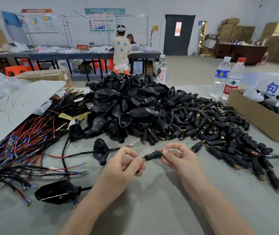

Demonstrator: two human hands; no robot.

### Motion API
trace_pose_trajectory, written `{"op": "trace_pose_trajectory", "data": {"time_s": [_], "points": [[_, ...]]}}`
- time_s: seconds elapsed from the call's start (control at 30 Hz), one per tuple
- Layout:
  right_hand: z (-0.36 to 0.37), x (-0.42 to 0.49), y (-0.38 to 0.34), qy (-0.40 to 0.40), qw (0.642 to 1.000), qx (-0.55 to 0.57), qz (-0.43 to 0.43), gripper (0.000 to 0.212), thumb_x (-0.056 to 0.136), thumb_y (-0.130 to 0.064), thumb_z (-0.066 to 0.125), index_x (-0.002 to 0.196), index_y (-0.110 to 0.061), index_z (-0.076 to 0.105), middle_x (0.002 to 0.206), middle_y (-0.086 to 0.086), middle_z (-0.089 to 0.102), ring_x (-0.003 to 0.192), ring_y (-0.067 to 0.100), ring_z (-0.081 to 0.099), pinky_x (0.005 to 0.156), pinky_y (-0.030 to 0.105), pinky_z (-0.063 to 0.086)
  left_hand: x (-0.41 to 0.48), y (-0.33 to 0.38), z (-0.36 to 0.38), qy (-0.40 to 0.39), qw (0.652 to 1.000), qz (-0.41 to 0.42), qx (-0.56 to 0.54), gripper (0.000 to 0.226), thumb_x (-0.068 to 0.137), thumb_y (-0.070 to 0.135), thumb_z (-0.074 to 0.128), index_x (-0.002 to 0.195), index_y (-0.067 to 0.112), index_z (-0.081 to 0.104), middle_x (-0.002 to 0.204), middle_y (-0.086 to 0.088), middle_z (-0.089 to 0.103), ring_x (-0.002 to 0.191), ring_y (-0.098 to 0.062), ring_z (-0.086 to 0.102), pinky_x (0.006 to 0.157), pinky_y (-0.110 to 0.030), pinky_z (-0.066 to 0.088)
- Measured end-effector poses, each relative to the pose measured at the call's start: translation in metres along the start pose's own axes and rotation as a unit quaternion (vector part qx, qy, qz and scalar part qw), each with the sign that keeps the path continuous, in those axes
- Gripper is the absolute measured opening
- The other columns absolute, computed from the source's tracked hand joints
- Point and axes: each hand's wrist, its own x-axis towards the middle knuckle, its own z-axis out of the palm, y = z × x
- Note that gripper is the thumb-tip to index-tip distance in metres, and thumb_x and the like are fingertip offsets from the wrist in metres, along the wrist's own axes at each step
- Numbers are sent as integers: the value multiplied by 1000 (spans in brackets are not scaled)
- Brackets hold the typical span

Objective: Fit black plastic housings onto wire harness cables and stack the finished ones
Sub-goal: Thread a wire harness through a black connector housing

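Observation:
My left hand (124,164) pinches the red and black wires (142,162) of a harness cable. My right hand (174,157) grips a small black cylindrical connector (153,155) that sits on the wire ends. The cable (81,155) runs left across the grey table and passes through a black plastic housing (101,150) lying just left of my left hand. A big heap of black housings (126,106) rises behind my hands. Small black connectors (216,126) spread out to its right. Another housing fitted on a cable (57,192) lies at the lower left.
Loose red and black harness cables (25,141) are piled at the left under a grey sheet (16,106). An open cardboard box (260,116) stands at the right, three water bottles (232,80) behind the heap. A person stands at a far table.

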Motion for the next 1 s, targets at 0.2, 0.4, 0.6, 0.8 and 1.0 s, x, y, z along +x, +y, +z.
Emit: {"op": "trace_pose_trajectory", "data": {"time_s": [0.2,0.4,0.6,0.8,1.0], "points": [[6,-4,5,-3,999,21,32,13,91,6,63,95,-6,62,85,11,74,78,14,72,70,18,58,1,-5,4,29,998,34,35,23,99,19,58,79,30,60,82,-3,74,75,-17,68,73,-28,56],[8,-4,4,20,998,50,45,14,90,6,64,97,-5,62,78,9,73,78,17,74,70,19,59,3,-9,7,70,995,58,25,4,89,40,60,87,39,57,81,2,75,76,-14,70,78,-28,55],[11,-7,6,17,996,68,58,16,89,4,67,101,-5,63,83,12,74,83,21,75,72,20,59,3,-9,9,71,994,76,14,11,90,35,60,79,34,56,78,-2,74,67,-18,68,69,-24,54],[10,-7,5,30,996,73,49,15,90,3,66,102,-5,62,82,11,75,84,20,75,72,19,59,1,-8,10,66,994,79,22,19,100,26,58,86,38,59,80,0,74,72,-16,68,72,-19,52],[9,-7,5,7,996,71,53,17,88,1,67,103,-6,63,89,14,75,85,21,75,76,22,60,3,-10,9,68,994,81,12,17,98,24,58,83,32,56,77,-4,73,67,-19,66,71,-28,56]]}}
